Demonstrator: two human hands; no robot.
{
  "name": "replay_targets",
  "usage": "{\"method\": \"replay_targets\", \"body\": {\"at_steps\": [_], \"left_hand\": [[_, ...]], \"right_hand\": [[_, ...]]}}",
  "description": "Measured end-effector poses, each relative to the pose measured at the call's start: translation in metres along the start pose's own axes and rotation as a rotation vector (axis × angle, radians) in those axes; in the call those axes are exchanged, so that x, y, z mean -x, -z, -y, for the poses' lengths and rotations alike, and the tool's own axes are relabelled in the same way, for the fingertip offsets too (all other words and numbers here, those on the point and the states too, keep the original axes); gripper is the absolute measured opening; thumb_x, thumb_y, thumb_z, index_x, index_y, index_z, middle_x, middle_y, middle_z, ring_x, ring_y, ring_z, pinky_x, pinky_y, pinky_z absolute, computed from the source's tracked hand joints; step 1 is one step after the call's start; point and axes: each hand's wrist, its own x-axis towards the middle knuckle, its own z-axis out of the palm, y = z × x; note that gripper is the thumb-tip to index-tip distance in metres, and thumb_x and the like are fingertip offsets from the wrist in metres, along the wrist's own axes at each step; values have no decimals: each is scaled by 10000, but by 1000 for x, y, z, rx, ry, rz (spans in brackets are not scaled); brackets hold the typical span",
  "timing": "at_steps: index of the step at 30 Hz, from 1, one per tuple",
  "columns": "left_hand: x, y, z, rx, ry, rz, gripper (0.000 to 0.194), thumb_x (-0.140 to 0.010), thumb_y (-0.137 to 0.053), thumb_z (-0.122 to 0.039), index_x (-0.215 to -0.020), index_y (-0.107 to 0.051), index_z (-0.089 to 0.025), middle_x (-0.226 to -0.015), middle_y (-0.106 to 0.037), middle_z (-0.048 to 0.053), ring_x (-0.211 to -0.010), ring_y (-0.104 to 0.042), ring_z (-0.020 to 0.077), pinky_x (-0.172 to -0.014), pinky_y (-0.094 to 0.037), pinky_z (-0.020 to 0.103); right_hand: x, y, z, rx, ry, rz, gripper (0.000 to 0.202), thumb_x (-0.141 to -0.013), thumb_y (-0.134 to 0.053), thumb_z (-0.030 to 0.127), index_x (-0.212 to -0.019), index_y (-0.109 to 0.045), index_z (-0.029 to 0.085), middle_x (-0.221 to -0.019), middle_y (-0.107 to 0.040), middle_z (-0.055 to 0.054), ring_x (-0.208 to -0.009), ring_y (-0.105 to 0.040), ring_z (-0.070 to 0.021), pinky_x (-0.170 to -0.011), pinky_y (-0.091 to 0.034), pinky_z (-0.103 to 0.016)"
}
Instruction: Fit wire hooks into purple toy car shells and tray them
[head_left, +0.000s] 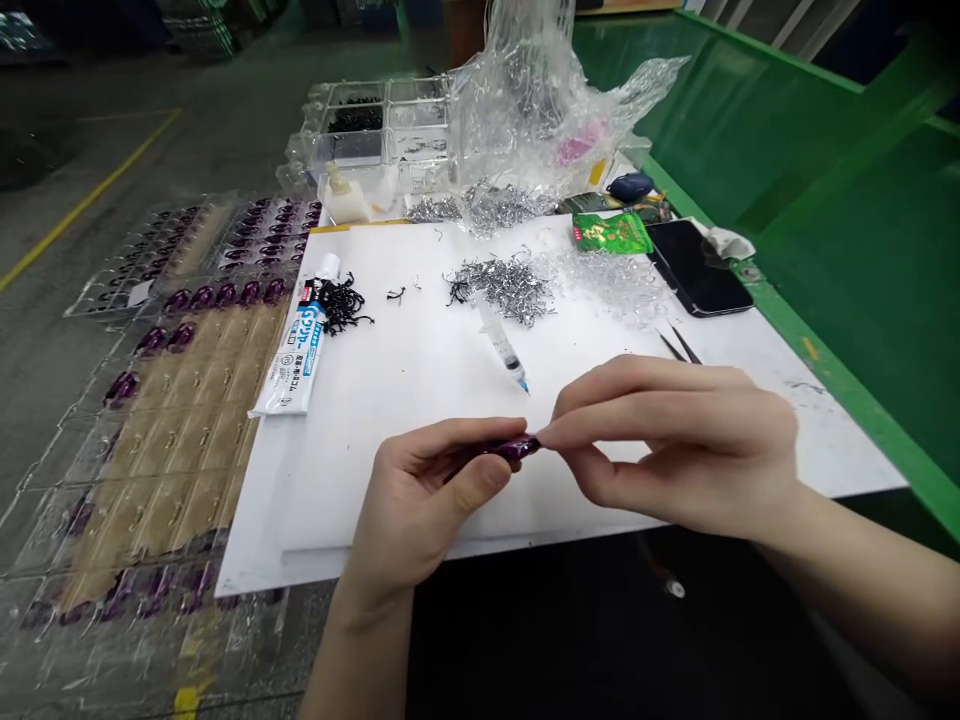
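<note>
A small, glossy purple piece (517, 449) is pinched between the thumb and fingers of my left hand (431, 490), above the front of the white work sheet. My right hand (675, 440) meets it from the right, its thumb and fingertips closed together at the piece's tip. Whatever those fingertips grip, if anything, is too small or hidden to make out. Just beyond my hands lies a syringe (504, 350) with a blue tip. Tweezers (680, 346) rest behind my right hand. Farther back sits a pile of silvery-dark strands (510, 287).
Left of the sheet are clear trays (184, 430) with more purple pieces. A glue tube (292, 360) lies by black strands (341, 305). Toward the right are a phone (699, 268) and a green packet (611, 233). Plastic bags (525, 110) and a bottle (345, 198) stand behind.
</note>
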Motion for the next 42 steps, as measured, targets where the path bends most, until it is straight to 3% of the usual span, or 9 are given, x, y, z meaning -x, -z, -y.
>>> {"method": "replay_targets", "body": {"at_steps": [5,8,12,16,22,30,35,38,42], "left_hand": [[-3,-6,2,-58,-142,-125,516,-716,-1017,-23,-1116,-900,-326,-1089,-861,-16,-953,-785,106,-868,-627,121],[-4,-9,5,-123,-254,-196,528,-721,-977,48,-1084,-890,-326,-1049,-836,-33,-931,-768,98,-838,-627,131],[-4,-11,6,-231,-348,-216,488,-777,-946,39,-1115,-887,-308,-1086,-848,-2,-988,-790,127,-879,-639,176],[-4,-11,7,-254,-340,-229,451,-776,-955,20,-1106,-890,-280,-1079,-861,26,-993,-813,167,-877,-668,225],[-6,-12,6,-193,-316,-200,476,-789,-942,40,-1095,-890,-322,-1067,-866,-24,-978,-814,115,-865,-653,160],[0,-13,4,-261,-257,-243,418,-778,-964,-4,-1092,-901,-272,-1072,-874,27,-941,-830,175,-842,-693,231],[2,-7,3,-183,-131,-138,468,-843,-951,-67,-1208,-889,-355,-1060,-886,-7,-948,-833,145,-890,-684,186],[2,-4,4,-184,-119,-104,392,-931,-898,-139,-1260,-875,-351,-1193,-880,22,-1056,-837,180,-970,-683,235],[1,-4,3,-222,-115,-101,329,-974,-865,-196,-1273,-870,-333,-1252,-865,36,-1112,-825,200,-1010,-675,263]], "right_hand": [[9,-6,0,-537,-701,-119,247,-842,-910,78,-948,-887,300,-888,-838,27,-757,-785,-89,-713,-641,-111],[14,-11,-6,-712,-823,-128,300,-746,-989,70,-923,-898,295,-884,-843,10,-749,-787,-101,-749,-652,-127],[14,-17,-8,-760,-791,-151,340,-722,-986,41,-928,-905,299,-862,-847,-1,-750,-793,-129,-753,-674,-172],[9,-21,-3,-665,-741,-183,340,-719,-952,20,-914,-905,295,-839,-846,6,-724,-791,-135,-699,-672,-177],[5,-25,1,-488,-682,-182,245,-823,-890,78,-912,-899,306,-837,-845,30,-732,-795,-102,-662,-642,-120],[2,-10,6,-232,-592,-34,288,-841,-891,116,-996,-919,357,-940,-867,15,-797,-821,-195,-700,-707,-257],[-5,7,-3,-236,-537,103,319,-849,-957,189,-1078,-910,405,-1017,-866,15,-876,-816,-200,-699,-680,-258],[-5,9,-8,-233,-452,126,325,-901,-927,201,-1135,-895,425,-1128,-845,3,-985,-802,-210,-766,-679,-286],[0,2,-9,-263,-447,87,286,-908,-920,168,-1086,-908,392,-1075,-841,-3,-978,-789,-197,-804,-672,-281]]}}
